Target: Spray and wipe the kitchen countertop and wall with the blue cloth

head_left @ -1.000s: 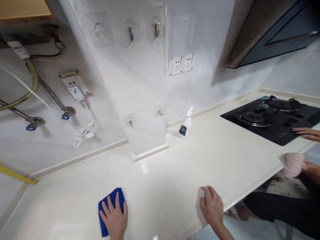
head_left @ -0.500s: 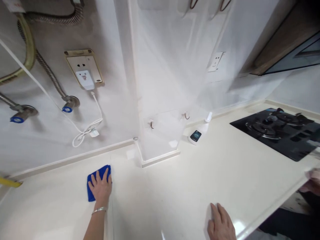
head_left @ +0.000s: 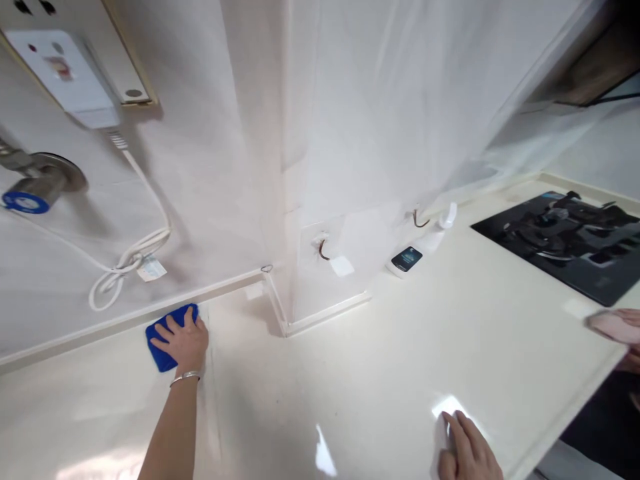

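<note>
My left hand point(head_left: 186, 341) lies over a folded blue cloth point(head_left: 161, 352), pressing it onto the pale countertop point(head_left: 280, 400). The fingers are spread and stretched out across the cloth, which touches or nearly touches the strip at the base of the wall. A silver bangle point(head_left: 186, 377) circles the left wrist. At the lower right, my right hand point(head_left: 469, 450) rests on the countertop beside a bright reflection. Its fingers are extended and fairly close to each other, with nothing visible in them; its lower part is cut off by the frame.
A white spray bottle point(head_left: 425, 247) leans against the wall near a black gas hob point(head_left: 565, 240). A wall corner point(head_left: 287, 320) juts into the counter. Above the cloth hang a coiled white cable point(head_left: 133, 260) and a valve point(head_left: 37, 190). Another person's hand point(head_left: 631, 317) holds something pinkish at the right edge.
My left hand and the blue cloth have slid toward the wall. The view has come closer to the wall. The other person's hand has come over the counter's edge with the pinkish thing.
</note>
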Available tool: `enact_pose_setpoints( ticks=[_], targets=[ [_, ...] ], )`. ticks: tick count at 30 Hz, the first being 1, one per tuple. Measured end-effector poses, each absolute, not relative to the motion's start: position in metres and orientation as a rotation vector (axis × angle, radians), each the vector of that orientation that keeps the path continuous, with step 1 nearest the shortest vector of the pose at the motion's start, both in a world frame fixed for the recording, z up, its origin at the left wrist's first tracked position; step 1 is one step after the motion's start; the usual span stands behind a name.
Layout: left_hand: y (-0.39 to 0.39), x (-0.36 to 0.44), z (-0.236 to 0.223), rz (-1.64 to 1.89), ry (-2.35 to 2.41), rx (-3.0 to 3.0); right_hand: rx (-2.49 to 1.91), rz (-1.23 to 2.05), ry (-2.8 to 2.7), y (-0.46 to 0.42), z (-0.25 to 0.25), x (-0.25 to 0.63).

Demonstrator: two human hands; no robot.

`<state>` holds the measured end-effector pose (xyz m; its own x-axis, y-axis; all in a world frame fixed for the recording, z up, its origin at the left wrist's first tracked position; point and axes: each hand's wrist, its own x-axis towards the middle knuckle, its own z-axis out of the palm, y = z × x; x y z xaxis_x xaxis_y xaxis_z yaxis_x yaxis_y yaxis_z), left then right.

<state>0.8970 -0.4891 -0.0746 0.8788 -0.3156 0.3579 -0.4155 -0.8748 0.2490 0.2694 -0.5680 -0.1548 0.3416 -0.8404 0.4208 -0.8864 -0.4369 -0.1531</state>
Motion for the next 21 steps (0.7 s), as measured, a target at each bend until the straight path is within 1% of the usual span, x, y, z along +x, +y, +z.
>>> enact_pose_setpoints(
  ticks=[4, 10, 13, 16, 21],
  targets=[
    [-0.509, 0.877, -0.079, 0.409, -0.586, 2.774, 2.479, 0.665, -1.573, -0.568, -0.151, 0.274],
    [-0.589, 0.812, -0.082, 0.358, -1.032, 2.673, 2.476, 0.642, -1.556, -0.568, -0.159, 0.270],
    [-0.618, 0.793, -0.082, 0.312, -1.082, 2.649, 2.482, 0.622, -1.585, -0.569, -0.162, 0.270],
    [-0.623, 0.792, -0.082, 0.315, -1.115, 2.623, 2.491, 0.650, -1.613, -0.570, -0.163, 0.271],
    [-0.600, 0.795, -0.081, 0.350, -1.258, 2.545, 2.471, 0.770, -1.656, -0.570, -0.160, 0.278]
  ],
)
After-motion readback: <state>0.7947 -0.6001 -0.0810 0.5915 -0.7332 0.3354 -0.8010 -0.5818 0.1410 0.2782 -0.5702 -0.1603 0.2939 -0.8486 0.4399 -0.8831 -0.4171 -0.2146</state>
